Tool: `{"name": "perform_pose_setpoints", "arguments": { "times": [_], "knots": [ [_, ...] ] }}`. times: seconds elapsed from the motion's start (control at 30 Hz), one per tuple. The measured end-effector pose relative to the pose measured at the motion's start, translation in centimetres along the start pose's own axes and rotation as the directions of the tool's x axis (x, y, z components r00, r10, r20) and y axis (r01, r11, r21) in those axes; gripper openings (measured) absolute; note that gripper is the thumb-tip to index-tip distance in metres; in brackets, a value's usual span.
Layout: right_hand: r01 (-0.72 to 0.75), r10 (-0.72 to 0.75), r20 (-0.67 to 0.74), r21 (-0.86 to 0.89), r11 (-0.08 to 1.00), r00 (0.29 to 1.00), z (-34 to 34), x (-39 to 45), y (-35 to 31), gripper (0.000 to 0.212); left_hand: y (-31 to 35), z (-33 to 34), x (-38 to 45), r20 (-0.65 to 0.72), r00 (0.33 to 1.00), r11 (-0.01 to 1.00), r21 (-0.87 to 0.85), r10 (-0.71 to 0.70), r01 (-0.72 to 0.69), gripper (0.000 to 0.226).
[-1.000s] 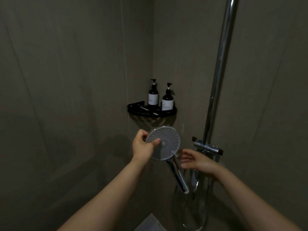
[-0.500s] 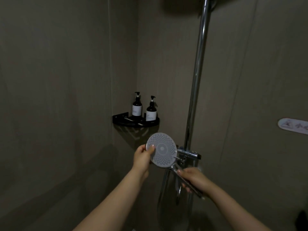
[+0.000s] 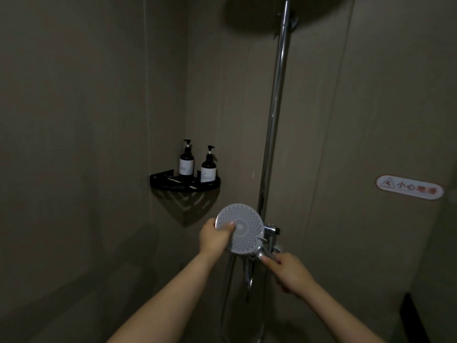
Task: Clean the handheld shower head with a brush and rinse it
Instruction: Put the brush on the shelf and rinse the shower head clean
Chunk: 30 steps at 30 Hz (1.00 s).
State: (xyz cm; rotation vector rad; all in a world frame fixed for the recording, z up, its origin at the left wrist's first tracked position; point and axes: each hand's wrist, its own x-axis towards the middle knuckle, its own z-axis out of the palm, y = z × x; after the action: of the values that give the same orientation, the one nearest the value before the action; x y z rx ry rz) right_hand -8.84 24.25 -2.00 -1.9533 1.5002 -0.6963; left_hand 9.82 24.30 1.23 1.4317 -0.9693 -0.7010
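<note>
The handheld shower head (image 3: pixel 243 230) is a round grey disc with many nozzles, its face turned toward me. My left hand (image 3: pixel 214 235) grips its left rim, thumb on the face. My right hand (image 3: pixel 288 269) curls round the chrome handle just below the disc. No brush shows in view.
A chrome riser pipe (image 3: pixel 275 115) runs up to a dark overhead shower (image 3: pixel 259 13). The mixer valve (image 3: pixel 270 230) sits behind the disc. A black corner shelf (image 3: pixel 184 185) carries two pump bottles (image 3: pixel 186 159). A warning sticker (image 3: pixel 409 190) is on the right wall.
My view tilted up, showing the overhead shower and sticker. My right hand went from open near the handle to gripping it, then slid up near the disc.
</note>
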Motion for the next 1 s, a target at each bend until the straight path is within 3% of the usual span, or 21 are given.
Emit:
{"name": "perform_pose_setpoints", "arguments": {
  "times": [0.1,0.2,0.33,0.4,0.47,0.57,0.63,0.7,0.77,0.83,0.93,1.0],
  "knots": [
    [-0.002,0.003,0.01,-0.063,0.998,1.0,-0.3,-0.2,0.2,0.044,-0.3,0.1,0.1,-0.006,0.999,0.999,0.029,0.043,-0.043,0.023],
    [-0.034,0.033,-0.029,-0.042,0.999,0.999,-0.1,-0.1,0.3,0.045,-0.7,0.1,0.2,0.004,1.0,0.991,-0.131,-0.025,0.025,0.026],
    [-0.074,0.084,-0.099,0.097,0.993,0.992,1.2,0.7,-1.1,0.045,-1.8,0.5,-0.2,0.288,0.94,0.843,-0.447,-0.181,0.299,0.014],
    [-0.073,0.096,-0.101,0.215,0.974,0.99,2.3,1.6,-2.4,0.04,-2.2,1.5,-1.1,0.437,0.878,0.842,-0.382,-0.198,0.38,0.011],
    [-0.034,0.054,-0.072,0.261,0.965,0.996,3.0,2.5,-3.4,0.029,-2.2,2.5,-1.5,0.48,0.852,0.872,-0.301,-0.211,0.385,0.011],
    [0.088,-0.119,0.101,0.266,0.96,0.988,2.9,3.1,-3.1,0.007,-2.6,2.5,-0.3,0.385,0.889,0.866,-0.324,-0.248,0.382,0.014],
    [0.156,-0.25,0.29,0.311,0.937,0.924,2.8,3.5,-1.6,0.037,-3.2,2.0,0.7,0.321,0.904,0.853,-0.348,-0.282,0.389,0.014],
    [0.145,-0.278,0.435,0.314,0.938,0.856,2.8,4.2,-0.3,0.048,-4.0,1.8,1.3,0.268,0.915,0.854,-0.352,-0.3,0.383,0.015],
    [0.067,-0.217,0.519,0.292,0.954,0.827,2.6,5.2,1.2,0.028,-4.7,1.3,1.6,0.217,0.927,0.864,-0.344,-0.307,0.367,0.014],
    [-0.041,-0.081,0.516,0.22,0.975,0.853,2.2,7.1,3.9,0.014,-5.2,0.6,2.1,0.191,0.934,0.875,-0.333,-0.303,0.352,0.014],
    [-0.212,0.184,0.301,0.062,0.975,0.936,1.4,11.3,9.5,0.029,-5.7,-0.4,3.3,0.131,0.954,0.903,-0.311,-0.268,0.297,0.013],
    [-0.307,0.301,0.167,0.007,0.952,0.939,0.5,13.9,11.9,0.031,-5.8,-0.6,4.3,0.068,0.967,0.925,-0.28,-0.246,0.255,0.014]
  ]
}}
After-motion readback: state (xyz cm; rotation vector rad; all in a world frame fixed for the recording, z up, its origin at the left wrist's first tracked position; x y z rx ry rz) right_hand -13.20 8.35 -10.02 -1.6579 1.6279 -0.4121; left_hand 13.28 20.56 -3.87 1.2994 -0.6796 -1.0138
